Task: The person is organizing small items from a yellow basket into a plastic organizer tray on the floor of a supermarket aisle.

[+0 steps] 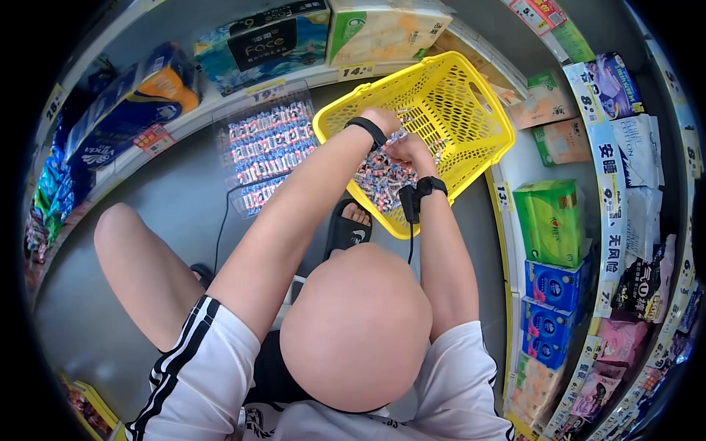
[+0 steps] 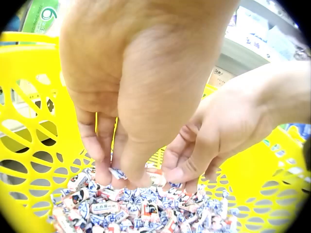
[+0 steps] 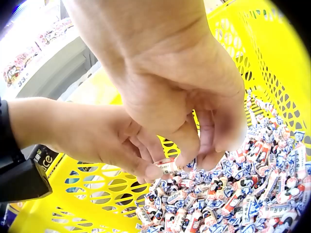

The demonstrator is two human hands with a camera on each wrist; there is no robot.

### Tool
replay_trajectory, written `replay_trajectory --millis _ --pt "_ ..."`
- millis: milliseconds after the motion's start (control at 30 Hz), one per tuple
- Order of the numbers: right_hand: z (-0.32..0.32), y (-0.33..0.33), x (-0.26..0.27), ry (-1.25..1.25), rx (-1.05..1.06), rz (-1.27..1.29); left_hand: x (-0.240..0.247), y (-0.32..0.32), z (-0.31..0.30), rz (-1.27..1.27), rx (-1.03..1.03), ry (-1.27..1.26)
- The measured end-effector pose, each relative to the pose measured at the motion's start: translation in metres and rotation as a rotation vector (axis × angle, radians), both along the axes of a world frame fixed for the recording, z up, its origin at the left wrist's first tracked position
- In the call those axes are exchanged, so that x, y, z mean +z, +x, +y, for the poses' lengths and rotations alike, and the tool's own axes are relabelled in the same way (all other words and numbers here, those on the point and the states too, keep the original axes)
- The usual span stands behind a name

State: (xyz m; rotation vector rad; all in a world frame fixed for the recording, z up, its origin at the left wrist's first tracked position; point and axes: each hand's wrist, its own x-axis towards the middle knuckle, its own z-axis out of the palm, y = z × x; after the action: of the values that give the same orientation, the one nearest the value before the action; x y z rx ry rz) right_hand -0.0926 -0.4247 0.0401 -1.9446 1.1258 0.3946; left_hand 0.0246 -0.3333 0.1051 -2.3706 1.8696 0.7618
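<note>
Many small wrapped candies [image 1: 382, 180], in white, blue and red paper, lie heaped in a yellow plastic basket [image 1: 487, 136]. Both hands are inside it, low over the heap. My left hand [image 1: 381, 119] has its thumb and fingers curled at one end of a wrapped candy [image 3: 168, 166]. From the other side, my right hand [image 1: 413, 151] pinches the same candy, its fingers bent at the wrapper's blue end. The hands nearly meet in the left wrist view, where the palms hide part of the fingers. Left of the basket, a clear tray [image 1: 219, 151] contains candies in neat rows.
Shelves with tissue packs [image 1: 548, 220] run along the right, and more packs [image 1: 261, 44] stand on the shelf at the back. A black cable [image 1: 220, 228] trails over the grey floor [image 1: 176, 213]. A sandalled foot [image 1: 348, 224] is beside the basket.
</note>
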Motion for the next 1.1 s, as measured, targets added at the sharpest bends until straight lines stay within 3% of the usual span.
replay_trajectory --millis 100,167,300,367,500,733,833,900,1000,1100 --pt "-0.006 0.000 0.014 -0.005 0.060 -0.001 0.009 0.002 0.012 -0.091 -0.095 -0.034" --pt "-0.006 -0.002 0.020 -0.005 0.025 -0.040 0.008 0.007 0.014 0.045 0.004 -0.182" --pt "0.005 -0.004 0.047 -0.003 -0.009 -0.119 0.005 0.020 0.021 0.167 0.106 -0.181" --pt "0.015 -0.002 0.064 -0.042 0.004 -0.099 0.016 0.024 0.033 0.094 -0.041 -0.201" --pt "0.009 -0.001 0.057 -0.037 0.001 -0.239 0.030 0.034 0.054 0.138 -0.029 -0.271" --pt "0.020 0.012 0.086 -0.177 0.202 -0.259 0.038 0.037 0.098 0.185 0.061 -0.494" --pt "0.038 0.020 0.098 -0.135 0.209 -0.371 0.039 0.036 0.123 0.223 0.142 -0.608" --pt "0.044 0.024 0.107 -0.160 0.209 -0.314 0.039 0.037 0.137 0.191 0.163 -0.743" --pt "0.052 0.032 0.108 -0.136 0.248 -0.454 0.036 0.043 0.153 0.218 0.179 -0.773" --pt "0.063 0.041 0.115 -0.136 0.340 -0.424 0.031 0.046 0.173 0.210 0.203 -0.828"
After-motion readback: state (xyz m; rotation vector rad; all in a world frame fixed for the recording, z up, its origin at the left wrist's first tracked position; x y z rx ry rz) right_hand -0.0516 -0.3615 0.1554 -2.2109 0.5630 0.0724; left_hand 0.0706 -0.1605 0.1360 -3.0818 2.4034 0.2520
